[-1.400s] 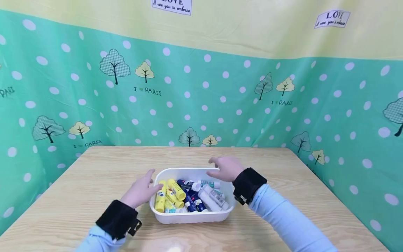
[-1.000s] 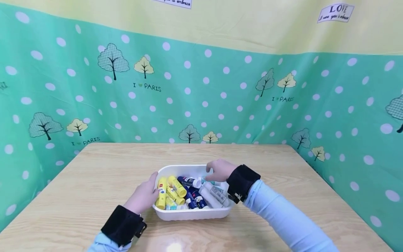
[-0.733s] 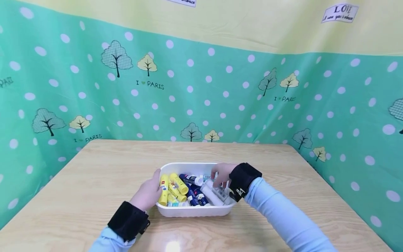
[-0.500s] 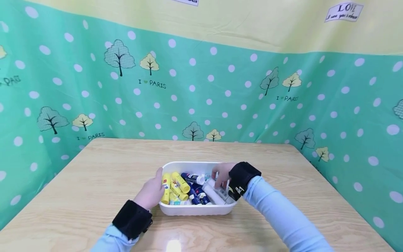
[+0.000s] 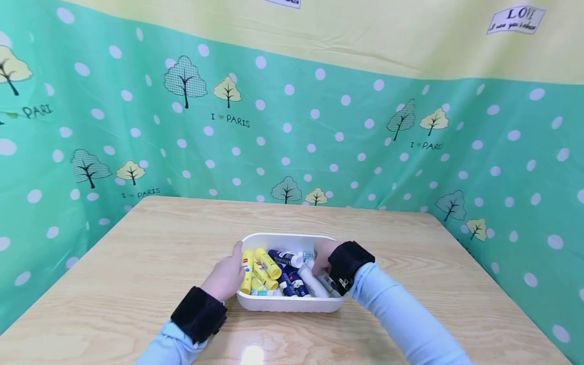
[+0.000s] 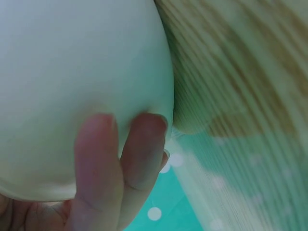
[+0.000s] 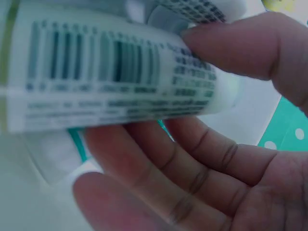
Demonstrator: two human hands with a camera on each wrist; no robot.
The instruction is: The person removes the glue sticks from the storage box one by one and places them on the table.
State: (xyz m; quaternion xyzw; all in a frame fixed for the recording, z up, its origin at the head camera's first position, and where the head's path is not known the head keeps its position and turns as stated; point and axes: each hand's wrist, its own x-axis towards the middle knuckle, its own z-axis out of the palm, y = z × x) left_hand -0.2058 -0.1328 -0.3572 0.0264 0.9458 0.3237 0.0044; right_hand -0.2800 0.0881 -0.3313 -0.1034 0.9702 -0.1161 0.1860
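A white plastic basket (image 5: 292, 304) holds several glue sticks. Yellow glue sticks (image 5: 267, 263) lie on its left side, navy ones (image 5: 297, 282) in the middle and white ones (image 5: 313, 282) on the right. My left hand (image 5: 224, 277) grips the basket's left end; in the left wrist view its fingers (image 6: 98, 163) press against the outer wall. Inside the right part of the basket, my right hand (image 5: 323, 255) holds a clear-and-white glue stick (image 7: 110, 82) with a barcode label. Its thumb is on one side and the fingers on the other. In the head view the hand mostly hides that stick.
The basket stands on a light wooden table (image 5: 191, 223). A green and yellow patterned curtain (image 5: 292, 126) hangs behind and along both sides. Another white glue stick with a teal band (image 7: 60, 154) lies under the right fingers.
My left hand has closed from above the basket's left end onto it. The right hand has come down into the basket and taken hold of a clear-and-white glue stick. The head view has shifted slightly.
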